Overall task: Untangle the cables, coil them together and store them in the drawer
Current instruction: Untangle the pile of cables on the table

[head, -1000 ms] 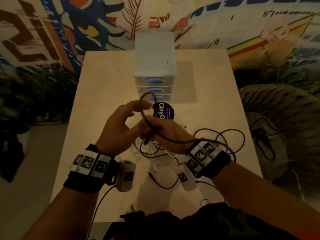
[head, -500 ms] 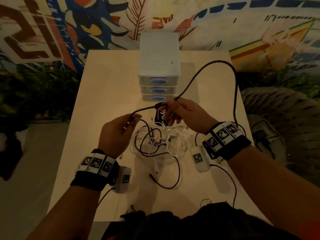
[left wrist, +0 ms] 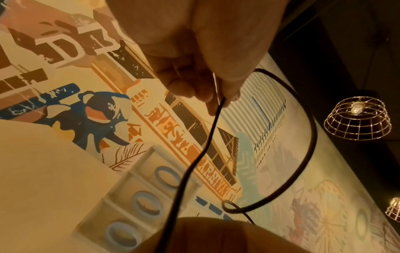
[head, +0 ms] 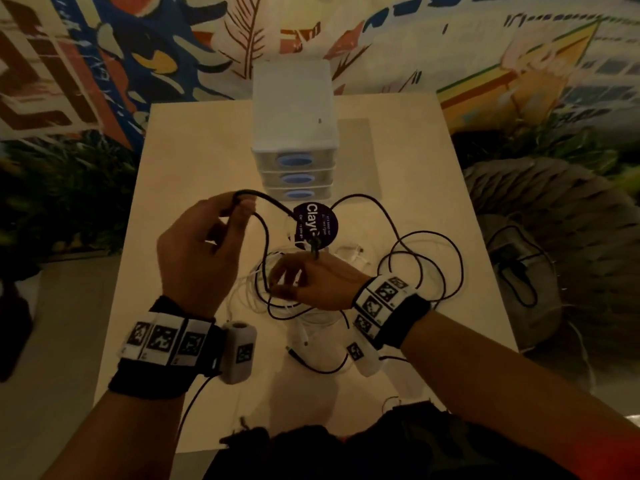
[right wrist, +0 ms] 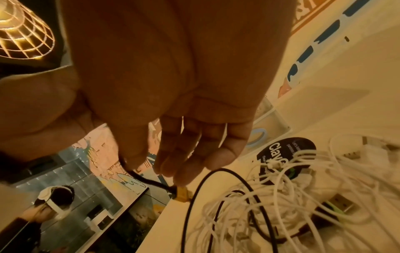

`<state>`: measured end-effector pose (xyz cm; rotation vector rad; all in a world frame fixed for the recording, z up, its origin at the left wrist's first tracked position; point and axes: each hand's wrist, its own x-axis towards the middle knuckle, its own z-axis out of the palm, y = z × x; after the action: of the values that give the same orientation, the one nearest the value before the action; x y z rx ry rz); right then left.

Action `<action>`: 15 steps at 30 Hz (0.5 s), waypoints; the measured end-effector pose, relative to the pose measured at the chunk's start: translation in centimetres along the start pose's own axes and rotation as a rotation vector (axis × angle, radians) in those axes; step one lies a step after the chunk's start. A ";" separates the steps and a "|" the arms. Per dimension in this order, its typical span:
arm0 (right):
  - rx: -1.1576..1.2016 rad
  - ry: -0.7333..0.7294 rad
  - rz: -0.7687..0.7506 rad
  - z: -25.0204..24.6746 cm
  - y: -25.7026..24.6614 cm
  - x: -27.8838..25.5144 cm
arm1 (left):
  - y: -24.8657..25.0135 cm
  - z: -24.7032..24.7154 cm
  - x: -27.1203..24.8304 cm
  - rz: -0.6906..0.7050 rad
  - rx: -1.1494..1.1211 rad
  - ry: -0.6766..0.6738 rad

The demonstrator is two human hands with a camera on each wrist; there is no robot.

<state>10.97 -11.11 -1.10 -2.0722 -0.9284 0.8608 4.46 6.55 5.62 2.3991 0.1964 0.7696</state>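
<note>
head view is showing the left hand (head: 199,258) raised above the table (head: 180,161), pinching a black cable (head: 265,237) between thumb and fingertips so that it is arching over toward the round dark sticker (head: 315,226). the right hand (head: 311,284) is sitting lower, over the white cables (head: 249,289), fingers curled round the black cable near its end. more black loops are lying on the table to the right, and the drawer unit (head: 294,133) is standing just behind the pile, all three drawers looking shut.

left wrist view is showing the left hand (left wrist: 205,56) from below, its fingertips (left wrist: 229,95) nipping the black cable (left wrist: 205,142), which is dropping away in one strand and swinging back in a wide loop with a small kink at the bottom.

right wrist view is showing the right hand (right wrist: 173,95) with thumb and fingers closing on the black cable (right wrist: 149,181) just behind its yellowish plug (right wrist: 182,194), right above the white cables (right wrist: 281,188); another black strand is threading through that white heap.

this looks like the untangling stage, well short of coiling. to do it well, the plug end probably wants feeding back through the white loops rather than being pulled hard, with the left hand keeping slack in the strand so the kink is not tightening into a knot.
</note>
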 end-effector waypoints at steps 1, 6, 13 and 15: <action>0.034 -0.016 -0.025 0.0 -0.2 -0.3 | 0.2 -0.5 0.1 0.004 -0.013 0.006; 0.031 -0.082 -0.191 0.6 -1.3 -1.6 | 1.0 -1.8 0.4 0.082 0.037 -0.052; 0.215 0.199 0.031 -2.2 1.6 -8.3 | -0.3 -2.0 -0.2 -0.037 0.034 -0.052; 0.208 0.331 0.102 -3.5 3.4 -10.6 | 0.0 -1.9 -0.5 -0.010 0.048 -0.074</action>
<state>9.38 -22.48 1.04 -2.0126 -0.5373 0.6105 2.99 7.30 6.62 2.4651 0.1993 0.6771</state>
